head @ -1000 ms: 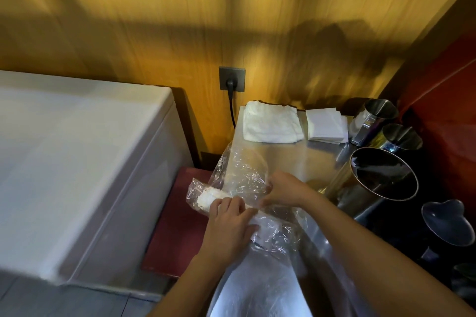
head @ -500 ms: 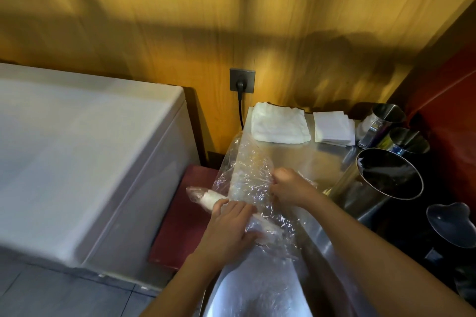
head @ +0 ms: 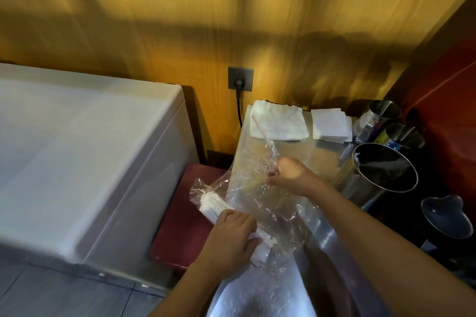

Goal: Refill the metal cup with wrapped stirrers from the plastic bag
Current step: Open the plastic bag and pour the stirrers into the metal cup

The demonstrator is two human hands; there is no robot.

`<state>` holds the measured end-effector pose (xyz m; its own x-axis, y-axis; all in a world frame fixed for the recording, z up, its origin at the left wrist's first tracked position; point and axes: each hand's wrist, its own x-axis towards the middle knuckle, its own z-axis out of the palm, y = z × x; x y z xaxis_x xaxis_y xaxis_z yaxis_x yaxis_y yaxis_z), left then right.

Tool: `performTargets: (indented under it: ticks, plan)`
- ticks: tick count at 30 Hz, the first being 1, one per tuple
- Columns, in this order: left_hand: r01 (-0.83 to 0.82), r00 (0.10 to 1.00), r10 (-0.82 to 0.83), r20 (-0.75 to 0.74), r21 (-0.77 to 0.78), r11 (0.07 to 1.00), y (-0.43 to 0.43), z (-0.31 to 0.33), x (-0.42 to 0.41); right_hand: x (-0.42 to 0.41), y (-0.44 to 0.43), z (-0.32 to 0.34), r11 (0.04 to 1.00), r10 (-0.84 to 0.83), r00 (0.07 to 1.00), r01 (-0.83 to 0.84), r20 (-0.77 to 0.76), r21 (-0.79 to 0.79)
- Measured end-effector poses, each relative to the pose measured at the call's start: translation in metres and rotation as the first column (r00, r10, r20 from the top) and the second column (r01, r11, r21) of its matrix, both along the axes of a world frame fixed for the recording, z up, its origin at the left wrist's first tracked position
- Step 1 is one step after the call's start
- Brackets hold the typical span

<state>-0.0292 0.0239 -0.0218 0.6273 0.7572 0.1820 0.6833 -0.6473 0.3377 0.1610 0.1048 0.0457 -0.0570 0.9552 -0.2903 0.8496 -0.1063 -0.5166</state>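
Raised higher, plastic bag (head: 257, 183) holds wrapped stirrers (head: 213, 207).

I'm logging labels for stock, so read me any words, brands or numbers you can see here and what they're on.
None can be read.
Plastic bag: clear, no print visible.
Stirrers: plain white wrappers, too blurred for any small print.
Metal cups: bare steel, no label showing.
Socket: no marking legible.

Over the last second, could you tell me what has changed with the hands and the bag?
The right hand has pulled the plastic bag open and upward, exposing more of the wrapped stirrers. The left hand still pins the bundle. Towel, napkins and metal cups stayed put.
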Motion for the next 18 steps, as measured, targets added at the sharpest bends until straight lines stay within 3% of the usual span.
performTargets:
  ticks: [3,5,7,9,12,18]
  plan:
    - [-0.034,0.999,0.035,0.035,-0.019,0.999,0.004,0.006,0.002,0.000,0.002,0.007,0.997,0.039,0.999,-0.040,0.013,0.065]
    - [-0.131,0.972,0.141,0.189,-0.064,0.989,0.012,0.018,0.002,-0.001,0.002,0.014,0.992,0.076,0.997,-0.076,0.008,0.105]
    - [-0.260,0.872,0.286,0.398,-0.118,0.958,0.029,0.037,0.001,-0.001,0.000,0.023,0.982,0.112,0.993,-0.114,0.025,0.154]
    - [-0.357,0.709,0.417,0.569,-0.220,0.908,0.055,0.052,-0.003,0.001,-0.001,0.031,0.968,0.155,0.987,-0.162,0.053,0.193]
    - [-0.267,0.570,0.529,0.628,-0.468,0.843,0.099,0.072,-0.012,0.001,-0.004,0.043,0.947,0.229,0.971,-0.239,0.072,0.215]
    - [0.087,0.732,0.427,0.532,-0.694,0.715,0.140,0.074,-0.015,0.004,-0.012,0.053,0.923,0.276,0.952,-0.301,0.131,0.240]
